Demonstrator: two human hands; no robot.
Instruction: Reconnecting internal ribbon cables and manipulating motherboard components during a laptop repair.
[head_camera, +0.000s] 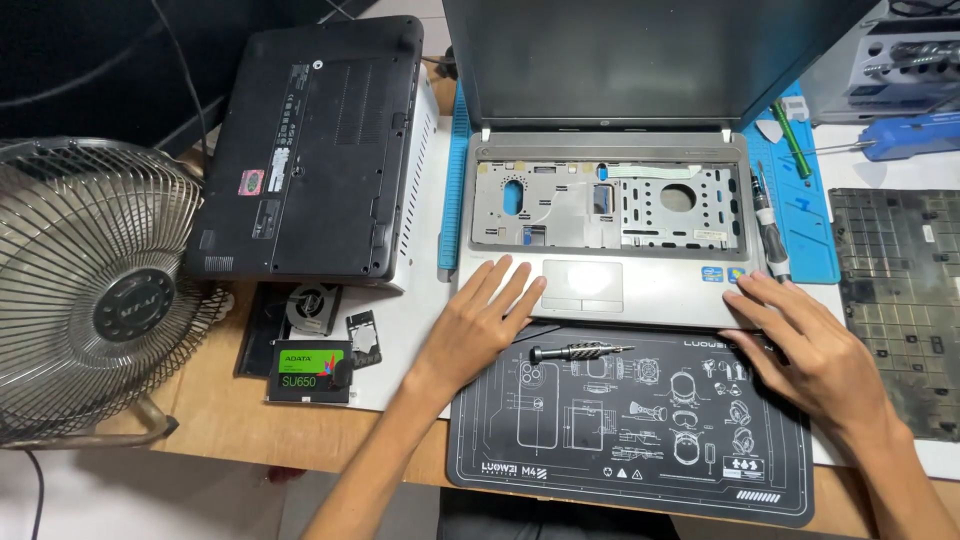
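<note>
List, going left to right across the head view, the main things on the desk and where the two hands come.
Wire-caged fan → closed black laptop → left hand → screwdriver on the dark mat → right hand → removed keyboard.

Open silver laptop (610, 215) mid-table, keyboard out, bare metal tray showing. Left hand (480, 325) flat on the palm rest left of the touchpad (583, 284), right hand (815, 355) flat on the laptop's front right corner. Black work mat (640, 430) at the table's front edge, small screwdriver (575, 351) on it between the hands. Removed keyboard (895, 300) face down at the right edge, probably. Second black laptop (310, 150) upside down back left, green-labelled drive (310, 370) in front of it. Fan (90, 290) at the left edge.
</note>
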